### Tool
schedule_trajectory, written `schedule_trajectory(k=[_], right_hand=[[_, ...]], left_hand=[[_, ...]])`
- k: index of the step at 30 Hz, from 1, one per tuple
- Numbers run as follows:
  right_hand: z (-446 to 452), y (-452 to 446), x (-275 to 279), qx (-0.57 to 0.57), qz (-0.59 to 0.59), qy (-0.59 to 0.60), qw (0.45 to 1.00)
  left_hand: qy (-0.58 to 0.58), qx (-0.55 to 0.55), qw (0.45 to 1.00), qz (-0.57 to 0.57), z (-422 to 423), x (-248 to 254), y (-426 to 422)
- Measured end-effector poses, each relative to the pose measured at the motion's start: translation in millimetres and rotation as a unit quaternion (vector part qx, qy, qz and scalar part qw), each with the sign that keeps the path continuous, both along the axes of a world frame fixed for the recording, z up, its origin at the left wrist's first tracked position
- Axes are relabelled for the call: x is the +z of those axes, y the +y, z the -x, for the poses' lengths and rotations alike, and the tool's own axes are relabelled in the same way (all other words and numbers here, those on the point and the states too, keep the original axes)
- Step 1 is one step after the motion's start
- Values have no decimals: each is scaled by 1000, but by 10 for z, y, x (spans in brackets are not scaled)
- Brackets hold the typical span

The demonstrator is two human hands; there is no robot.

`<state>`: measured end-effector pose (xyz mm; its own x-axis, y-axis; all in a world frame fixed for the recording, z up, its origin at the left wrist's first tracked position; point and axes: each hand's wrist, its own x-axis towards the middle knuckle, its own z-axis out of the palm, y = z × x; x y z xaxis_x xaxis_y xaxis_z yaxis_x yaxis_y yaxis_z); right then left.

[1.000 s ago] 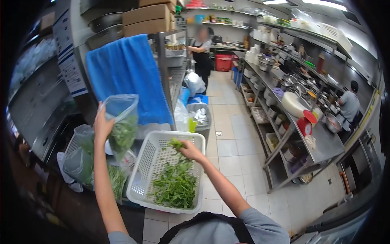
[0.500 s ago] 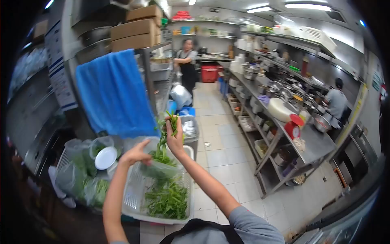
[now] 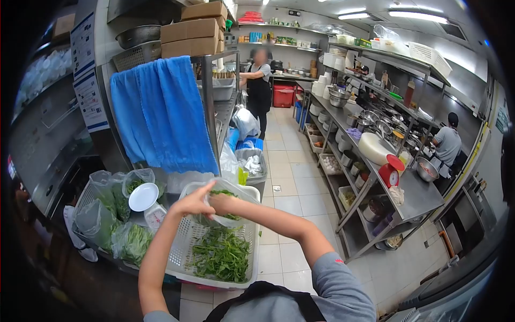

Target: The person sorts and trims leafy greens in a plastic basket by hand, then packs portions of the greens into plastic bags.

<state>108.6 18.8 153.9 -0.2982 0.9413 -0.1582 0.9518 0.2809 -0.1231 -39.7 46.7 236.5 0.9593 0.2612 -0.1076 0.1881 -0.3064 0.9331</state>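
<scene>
In the head view, my left hand [image 3: 194,202] grips the rim of a clear plastic bag [image 3: 242,220] above a white perforated basket [image 3: 177,252]. My right hand [image 3: 223,204] reaches into the bag's mouth, its fingers curled in among leafy greens and partly hidden. Some greens show inside the bag around that hand. Below the bag, a loose pile of leafy green stems [image 3: 221,255] lies in the basket. To the left stands a small scale [image 3: 155,214] with a round white pan [image 3: 144,197].
Bagged greens [image 3: 133,241] lie left of the scale. A blue towel [image 3: 161,112] hangs from the shelf rack. At right, a steel counter [image 3: 416,188] carries a red scale [image 3: 390,170] and bowls. One person [image 3: 258,88] stands in the aisle, another [image 3: 448,140] works at right.
My right hand has come down with the greens from above the basket into the plastic bag. My left hand stays at the bag's rim. The head view has shifted slightly.
</scene>
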Motion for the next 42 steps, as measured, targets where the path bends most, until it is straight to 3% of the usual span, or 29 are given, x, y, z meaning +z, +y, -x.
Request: schedule_trajectory(k=[1,4,5,9,12,13,16,21,22,24,25,26,28,30,32,36,38,40,42], right_hand=[[103,-127,334,-56,58,39,996],[14,-165,590,78,36,10,996],[-19,-226,659,71,23,44,996],[-52,-445,801,118,-21,96,988],[149,-557,683,38,53,9,998],[141,-536,572,59,1,56,997],[194,-298,654,124,91,-36,987],[147,-681,1488,102,19,18,994],[56,-763,1582,138,-69,45,987],[-7,-966,1721,64,-183,221,956],[-20,-986,1673,33,-256,335,906],[16,-1074,1674,15,-349,373,859],[23,-1075,1420,-32,-493,435,752],[-129,-944,832,-104,-518,381,759],[-121,-888,166,-152,-370,430,809],[207,-971,-734,-133,-251,446,849],[315,-1045,-939,-112,-224,447,859],[395,-1150,-1035,-136,-195,449,861],[391,-1186,-1057,-146,-180,426,874]], left_hand=[[14,12,1000,-13,49,103,5],[27,34,999,2,108,141,134],[60,40,997,-5,120,197,106],[6,43,996,77,117,106,85],[-15,26,996,80,157,266,-155],[-17,24,997,65,189,333,-250],[-23,39,997,68,234,316,-215],[-53,66,990,111,409,326,-65],[-61,74,989,114,479,342,2],[-92,107,986,83,666,528,91],[-87,127,985,85,778,575,241],[-125,148,978,75,886,688,253],[-143,218,962,86,1029,879,445],[-176,279,940,81,1131,1050,556],[-198,345,917,27,1189,1054,801],[-226,410,882,-57,1220,713,1242],[-143,459,863,-153,1176,327,1509],[-198,444,827,-282,1139,-139,1555],[-192,399,757,-481,1171,-683,1805]])
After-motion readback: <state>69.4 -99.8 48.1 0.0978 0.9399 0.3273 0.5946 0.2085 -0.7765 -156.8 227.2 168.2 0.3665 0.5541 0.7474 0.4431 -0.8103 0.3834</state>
